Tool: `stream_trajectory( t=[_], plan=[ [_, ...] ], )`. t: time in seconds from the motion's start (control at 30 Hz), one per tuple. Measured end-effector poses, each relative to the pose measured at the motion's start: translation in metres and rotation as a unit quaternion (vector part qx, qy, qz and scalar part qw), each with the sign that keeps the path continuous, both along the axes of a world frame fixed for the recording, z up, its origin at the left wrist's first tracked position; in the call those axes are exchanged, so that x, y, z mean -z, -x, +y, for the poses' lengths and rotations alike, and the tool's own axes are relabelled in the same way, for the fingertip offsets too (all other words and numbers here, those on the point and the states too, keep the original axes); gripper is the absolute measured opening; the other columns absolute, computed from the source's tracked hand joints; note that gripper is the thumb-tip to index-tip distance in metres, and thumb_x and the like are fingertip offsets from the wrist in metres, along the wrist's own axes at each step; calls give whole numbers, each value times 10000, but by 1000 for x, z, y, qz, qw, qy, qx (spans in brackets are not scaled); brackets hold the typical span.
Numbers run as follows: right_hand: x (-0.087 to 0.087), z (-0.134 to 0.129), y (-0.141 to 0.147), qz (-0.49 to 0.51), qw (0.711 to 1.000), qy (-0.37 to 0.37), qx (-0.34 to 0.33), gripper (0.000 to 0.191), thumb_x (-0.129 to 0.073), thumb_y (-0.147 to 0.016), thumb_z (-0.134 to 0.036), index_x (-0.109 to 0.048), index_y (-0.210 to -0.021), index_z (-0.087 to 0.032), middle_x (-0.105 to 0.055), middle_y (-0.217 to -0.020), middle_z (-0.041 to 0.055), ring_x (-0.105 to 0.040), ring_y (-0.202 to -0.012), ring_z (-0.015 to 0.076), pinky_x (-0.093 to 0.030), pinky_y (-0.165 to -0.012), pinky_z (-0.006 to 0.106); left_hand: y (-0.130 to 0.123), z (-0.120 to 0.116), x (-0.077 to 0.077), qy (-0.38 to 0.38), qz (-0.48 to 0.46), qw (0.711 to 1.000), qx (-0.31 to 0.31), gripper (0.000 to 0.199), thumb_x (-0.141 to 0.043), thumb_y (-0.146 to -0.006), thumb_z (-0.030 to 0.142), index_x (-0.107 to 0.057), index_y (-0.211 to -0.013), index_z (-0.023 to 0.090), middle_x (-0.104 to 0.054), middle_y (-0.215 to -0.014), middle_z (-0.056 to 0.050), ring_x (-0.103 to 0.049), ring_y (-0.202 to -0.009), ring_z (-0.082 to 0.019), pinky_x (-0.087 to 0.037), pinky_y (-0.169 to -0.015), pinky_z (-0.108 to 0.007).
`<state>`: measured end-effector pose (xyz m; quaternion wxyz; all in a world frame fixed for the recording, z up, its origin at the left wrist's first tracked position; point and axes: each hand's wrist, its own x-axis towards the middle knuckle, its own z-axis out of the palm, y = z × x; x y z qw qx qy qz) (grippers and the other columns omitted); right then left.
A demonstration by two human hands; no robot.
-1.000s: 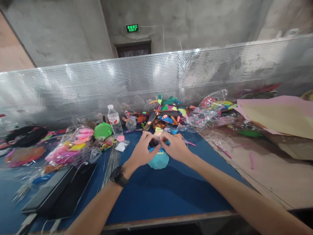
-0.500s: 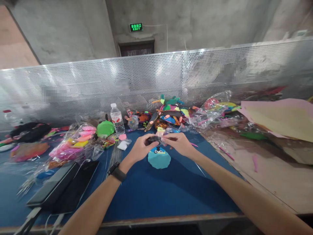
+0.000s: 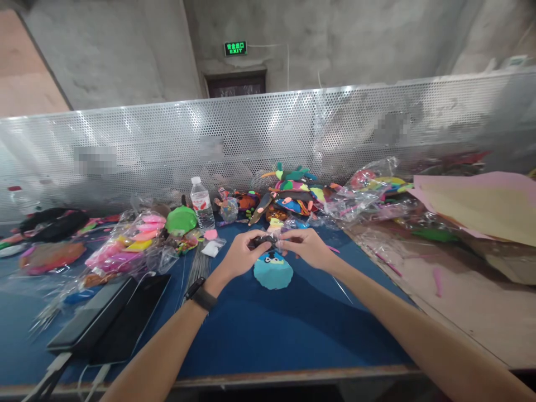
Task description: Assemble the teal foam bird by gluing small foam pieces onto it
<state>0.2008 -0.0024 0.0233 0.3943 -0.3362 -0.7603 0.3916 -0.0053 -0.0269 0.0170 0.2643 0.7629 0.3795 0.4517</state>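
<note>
Between both hands is a small clear plastic bag with black modelling clay [image 3: 263,241] in it. My left hand [image 3: 242,252] is closed round the clay, thumb on top. With pinched fingers, my right hand [image 3: 305,247] grips the bag's clear plastic at its right side. Just below the hands, on the blue table, lies a round light-blue clay piece [image 3: 273,273]. Its top edge carries white eyes with dark centres, a yellow strip and a black bit, partly hidden by my fingers. A watch sits on my left wrist.
Left of my hands lie thin wires [image 3: 198,272], a white packet [image 3: 213,247], a power bank [image 3: 92,312] and a phone [image 3: 129,318]. A water bottle [image 3: 202,204] and coloured clay figures [image 3: 293,192] stand behind. To the right is a board [image 3: 444,301] with pink scraps and paper sheets [image 3: 481,204].
Hands and bag stay almost in place; the right fingers have shifted slightly on the plastic. The whole view has moved a little.
</note>
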Motion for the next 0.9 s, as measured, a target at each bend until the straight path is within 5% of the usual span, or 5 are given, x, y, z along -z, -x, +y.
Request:
stream_trajectory(
  t=[0.17,0.33,0.57,0.9],
  plan=[
    [-5,-3,0,-38,997,-56,31,235,-595,-862,-368,-701,-778,-176,-692,-661,9,-600,-544,112,-404,-482,211,4,8,6,3,-6,1000,-19,214,-571,-872,321,-660,-978,158,-676,-907,-56,-597,-775,-157,-472,-676,-253],
    [-5,3,-6,-30,994,-60,89,308,-511,-909,-427,-701,-914,-185,-710,-728,40,-631,-586,142,-429,-494,231,27,24,10,50,-83,988,-124,264,-573,-846,368,-622,-984,148,-636,-876,-45,-574,-677,-141,-498,-604,-260],
    [0,1,1,0,998,-28,49,280,-566,-872,-399,-704,-1012,-201,-716,-938,61,-653,-577,136,-471,-485,248,9,10,3,16,6,1000,-6,201,-546,-880,327,-637,-945,160,-623,-839,-32,-547,-702,-136,-462,-641,-247],
    [5,-2,4,-19,1000,-18,2,300,-609,-846,-402,-723,-1042,-205,-711,-777,24,-575,-450,96,-488,-489,242,9,6,2,-16,44,999,-11,199,-525,-898,324,-643,-923,166,-637,-841,-31,-554,-740,-144,-439,-677,-260]
  ],
)
